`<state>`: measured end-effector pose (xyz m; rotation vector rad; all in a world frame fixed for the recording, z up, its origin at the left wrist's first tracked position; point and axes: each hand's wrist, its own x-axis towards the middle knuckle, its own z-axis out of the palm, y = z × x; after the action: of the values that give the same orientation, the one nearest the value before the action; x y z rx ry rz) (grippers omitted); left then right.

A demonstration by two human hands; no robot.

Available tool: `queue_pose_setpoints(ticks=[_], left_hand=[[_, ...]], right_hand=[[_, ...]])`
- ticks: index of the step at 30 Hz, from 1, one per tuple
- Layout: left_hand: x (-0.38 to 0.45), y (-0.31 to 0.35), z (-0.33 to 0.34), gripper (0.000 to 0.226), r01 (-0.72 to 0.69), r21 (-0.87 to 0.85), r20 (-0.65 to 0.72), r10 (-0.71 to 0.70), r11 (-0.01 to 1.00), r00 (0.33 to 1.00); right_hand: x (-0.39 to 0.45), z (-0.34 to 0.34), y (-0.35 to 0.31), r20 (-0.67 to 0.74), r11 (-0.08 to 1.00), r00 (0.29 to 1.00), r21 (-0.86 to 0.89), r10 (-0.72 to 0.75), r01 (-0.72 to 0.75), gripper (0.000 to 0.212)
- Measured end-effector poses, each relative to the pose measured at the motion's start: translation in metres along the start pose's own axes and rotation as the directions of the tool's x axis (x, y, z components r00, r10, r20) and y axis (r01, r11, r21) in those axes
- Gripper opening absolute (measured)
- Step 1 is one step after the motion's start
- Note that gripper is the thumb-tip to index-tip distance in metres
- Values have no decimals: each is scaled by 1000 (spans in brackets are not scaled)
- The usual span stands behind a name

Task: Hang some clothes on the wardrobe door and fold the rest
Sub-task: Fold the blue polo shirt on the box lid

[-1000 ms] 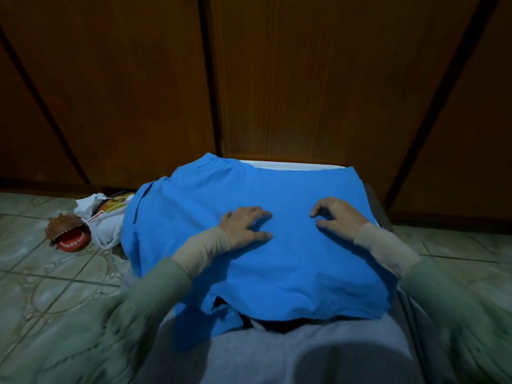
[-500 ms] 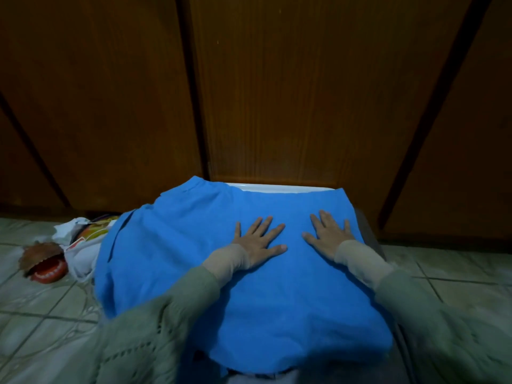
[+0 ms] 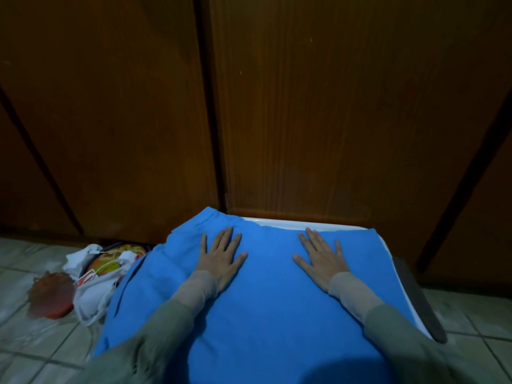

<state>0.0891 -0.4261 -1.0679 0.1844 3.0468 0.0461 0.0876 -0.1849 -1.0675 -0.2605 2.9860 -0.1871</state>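
Lying flat beneath both hands, the blue garment (image 3: 263,300) takes the spread left hand (image 3: 220,257) and right hand (image 3: 321,260).

Doors (image 3: 318,112) close behind the cloth (image 3: 271,300). Bag (image 3: 94,289) and red toy (image 3: 50,297) crowd left floor; right tiles (image 3: 476,314) open.

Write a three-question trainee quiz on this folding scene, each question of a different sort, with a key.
1. True or false: both hands lie flat on the blue garment.
2. Which lies on the floor left of the garment? A) a red-brown toy beside white bags B) a laundry basket C) a pair of shoes
3. Fill in: behind the garment stand wooden wardrobe ____.

Key: 1 true, the left hand and right hand press it with straight fingers; 2 A, the toy; 3 doors.
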Motion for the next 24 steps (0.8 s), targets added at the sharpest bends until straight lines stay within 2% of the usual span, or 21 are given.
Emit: queue_pose_setpoints(ticks=[1,2,5,7,10,12,13,19,21,24], left_hand=[[5,-2,-2,93,10,11,-26,-9,1000,1000],[10,-4,-5,92,20,26,-51,-18,999,999],[29,-12,-18,55,25,38,-80,-21,999,997],[42,-19,-30,42,49,-44,-100,-54,998,994],[53,-33,-48,40,289,-99,-134,-300,952,944],[53,-44,-53,47,471,-114,-85,-481,874,872],[53,-48,-53,48,510,-120,-62,-519,852,853],[52,-41,-47,40,422,-93,-177,-432,902,884],[49,-36,-49,40,397,-224,-257,-447,890,857],[44,-34,-54,40,292,-430,-410,-473,854,780]], right_hand=[[3,-1,4,-21,1000,1000,10,18,-17,64],[6,-2,7,-46,999,998,24,34,-33,63],[12,-6,17,-146,997,986,15,78,-76,56],[15,-8,25,-213,995,973,-32,88,-97,50],[18,-10,36,-241,996,966,24,91,-88,42],[20,-8,39,-259,996,962,53,84,-73,40],[21,-8,39,-267,996,960,50,83,-73,40],[22,-8,40,-358,997,931,25,72,-67,34],[20,-8,41,-398,999,916,4,48,-50,29],[20,-8,41,-488,997,873,-80,-21,-21,17]])
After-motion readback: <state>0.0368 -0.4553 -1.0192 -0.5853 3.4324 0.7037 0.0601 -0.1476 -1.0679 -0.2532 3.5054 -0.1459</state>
